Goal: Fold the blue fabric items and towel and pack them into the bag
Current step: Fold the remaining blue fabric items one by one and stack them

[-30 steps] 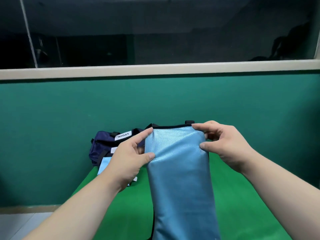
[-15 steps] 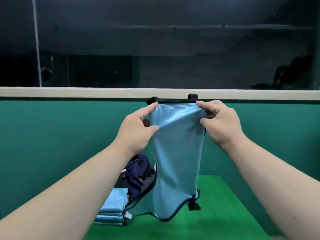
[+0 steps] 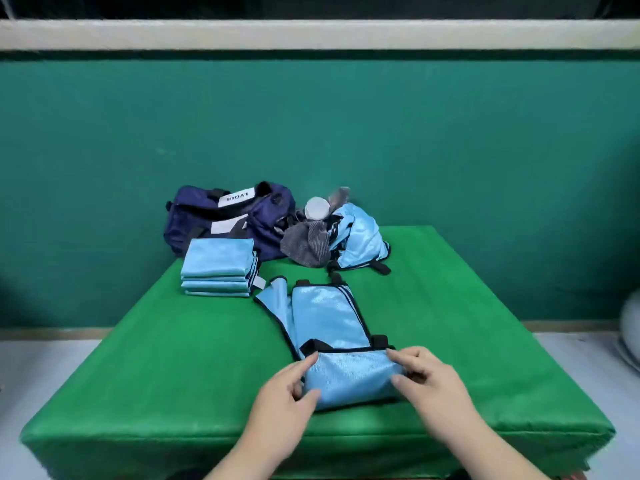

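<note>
Blue vest [image 3: 325, 317] is flat on the green tabletop [image 3: 173, 358], near the middle, running lengthwise away from me. Its near end is doubled over on itself, and a black-trimmed edge crosses it just beyond my fingers. My left hand [image 3: 287, 386] has its grip clamped on the left edge of that folded part, forefinger on top and thumb at the near hem. My right hand [image 3: 427, 377] matches it on the right edge, thumb and fingers pinching the cloth. Both grips are closed on fabric.

At the far end a narrow blue flap sticks out to the left, and small black tabs show at the far corners and by the fold on the right.

Going outward, far left of the vest and apart from it is a stack of folded blue pieces [image 3: 218, 268], squared up and layered. Just beyond the stack, at the far left corner of the tabletop and against the wall, is the navy bag [image 3: 225, 216], white label facing me.

To the right of the bag, and touching it as far as I can tell, the grey towel [image 3: 306, 245] is bunched up. An unfolded blue heap [image 3: 360, 240] leans right against the towel, black straps trailing toward me. A round white object [image 3: 317, 207] sits on top of that pile, and I cannot tell what it is.

Behind everything is a teal wall [image 3: 311, 133] with a pale ledge [image 3: 311, 34] across the top. There is grey floor [image 3: 34, 358] on the left, and something white and rounded [image 3: 630, 327] is cut off at the right edge.
</note>
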